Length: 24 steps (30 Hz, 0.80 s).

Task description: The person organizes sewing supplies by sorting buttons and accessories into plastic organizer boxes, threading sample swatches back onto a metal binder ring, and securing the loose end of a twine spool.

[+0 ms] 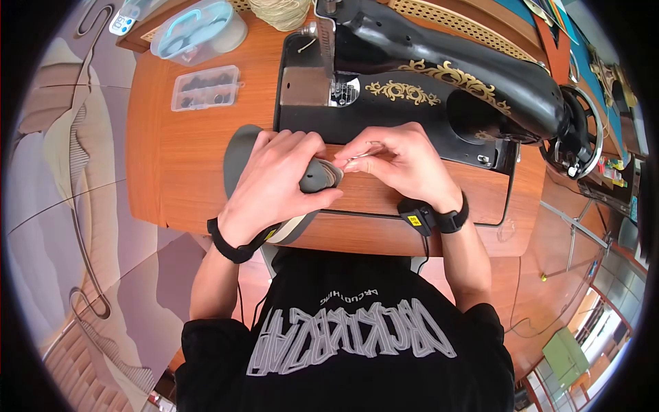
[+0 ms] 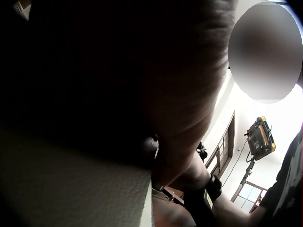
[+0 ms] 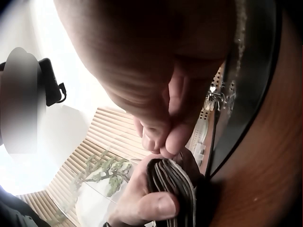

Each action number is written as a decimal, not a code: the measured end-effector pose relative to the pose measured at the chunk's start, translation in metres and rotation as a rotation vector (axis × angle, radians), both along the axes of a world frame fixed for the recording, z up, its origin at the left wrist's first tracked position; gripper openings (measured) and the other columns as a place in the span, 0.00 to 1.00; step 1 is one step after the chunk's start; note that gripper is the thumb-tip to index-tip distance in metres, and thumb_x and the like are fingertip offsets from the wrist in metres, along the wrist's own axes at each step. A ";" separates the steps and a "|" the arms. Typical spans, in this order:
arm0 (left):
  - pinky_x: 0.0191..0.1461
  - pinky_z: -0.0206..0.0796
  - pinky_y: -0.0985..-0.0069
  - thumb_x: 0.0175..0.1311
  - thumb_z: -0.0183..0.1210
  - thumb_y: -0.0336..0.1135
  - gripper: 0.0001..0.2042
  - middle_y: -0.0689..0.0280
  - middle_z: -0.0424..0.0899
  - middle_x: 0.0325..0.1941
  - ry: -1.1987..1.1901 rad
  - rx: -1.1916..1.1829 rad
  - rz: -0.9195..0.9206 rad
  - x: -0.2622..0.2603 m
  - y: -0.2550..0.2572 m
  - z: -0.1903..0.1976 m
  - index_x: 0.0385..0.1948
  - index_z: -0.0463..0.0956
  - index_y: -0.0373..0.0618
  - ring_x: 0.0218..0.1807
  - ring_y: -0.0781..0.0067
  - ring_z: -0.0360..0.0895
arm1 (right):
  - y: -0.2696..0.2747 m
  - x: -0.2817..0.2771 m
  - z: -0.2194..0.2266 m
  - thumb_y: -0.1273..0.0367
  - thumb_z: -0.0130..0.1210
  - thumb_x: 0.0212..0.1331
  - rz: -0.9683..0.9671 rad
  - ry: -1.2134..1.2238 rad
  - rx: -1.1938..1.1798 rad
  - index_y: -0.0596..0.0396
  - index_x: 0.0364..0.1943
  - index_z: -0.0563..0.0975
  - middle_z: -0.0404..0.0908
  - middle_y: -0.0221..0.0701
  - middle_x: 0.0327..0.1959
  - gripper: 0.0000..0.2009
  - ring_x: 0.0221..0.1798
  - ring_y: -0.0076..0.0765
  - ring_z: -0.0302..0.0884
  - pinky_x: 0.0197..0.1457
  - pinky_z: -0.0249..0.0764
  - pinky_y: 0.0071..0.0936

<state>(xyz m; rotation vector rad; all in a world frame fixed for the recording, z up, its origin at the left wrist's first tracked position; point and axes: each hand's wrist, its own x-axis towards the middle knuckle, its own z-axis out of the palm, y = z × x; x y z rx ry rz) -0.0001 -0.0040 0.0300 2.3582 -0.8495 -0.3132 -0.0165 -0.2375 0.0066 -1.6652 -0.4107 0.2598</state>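
A grey-green piece with several stacked layers at its edge (image 1: 320, 177) lies in the left hand (image 1: 276, 175), whose fingers wrap over it with the thumb along its lower side. In the right wrist view the layered edge (image 3: 171, 182) faces the camera, the left thumb against it. The right hand (image 1: 405, 161) pinches a small thin metallic item (image 1: 367, 152) beside the layers; its exact kind cannot be told. The left wrist view is mostly dark, with the pale surface of the piece (image 2: 85, 189) at the lower left.
Behind the hands stands a black sewing machine (image 1: 453, 75) with gold ornament and a handwheel (image 1: 576, 137) at the right. A clear compartment box (image 1: 206, 89), a plastic tub with a blue handle (image 1: 199, 31) and a cone of thread (image 1: 280, 10) are at the table's back left.
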 end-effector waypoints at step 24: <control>0.58 0.65 0.56 0.53 0.75 0.46 0.25 0.55 0.84 0.44 -0.282 0.436 0.413 0.010 0.053 0.001 0.47 0.77 0.44 0.50 0.48 0.80 | -0.030 0.007 0.000 0.73 0.73 0.54 -0.410 0.121 -0.612 0.61 0.61 0.70 0.83 0.35 0.21 0.31 0.27 0.30 0.85 0.35 0.78 0.27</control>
